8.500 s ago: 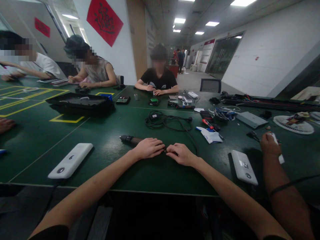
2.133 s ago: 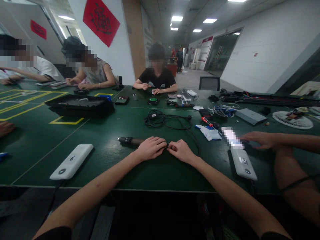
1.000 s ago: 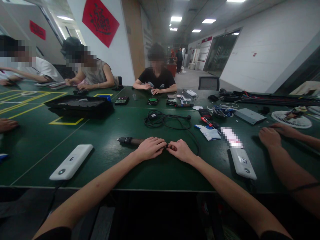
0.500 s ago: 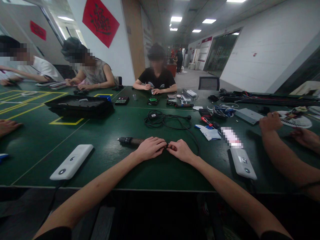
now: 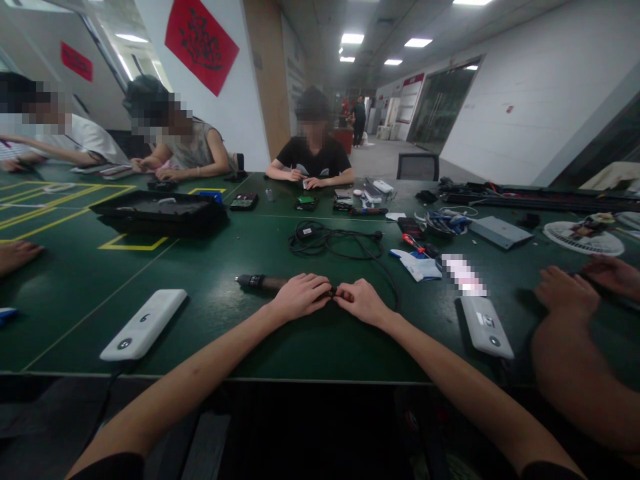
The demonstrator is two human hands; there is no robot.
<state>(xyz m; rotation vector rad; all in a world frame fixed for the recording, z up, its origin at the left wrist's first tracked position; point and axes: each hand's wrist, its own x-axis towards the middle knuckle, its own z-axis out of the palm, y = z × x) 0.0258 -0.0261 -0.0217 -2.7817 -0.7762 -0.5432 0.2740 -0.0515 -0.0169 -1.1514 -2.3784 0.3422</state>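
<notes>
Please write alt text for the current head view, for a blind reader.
A person's bare left hand covers the rear of a dark cylindrical power tool on a green table; the bare right hand pinches a small black part beside the left hand. A coiled black cable lies beyond; a co-worker in a black T-shirt sits opposite.

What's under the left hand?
A dark cylindrical tool runs in under the left hand. Its tapered tip and part of its brownish body show; whatever lies beneath the palm is covered.
</notes>
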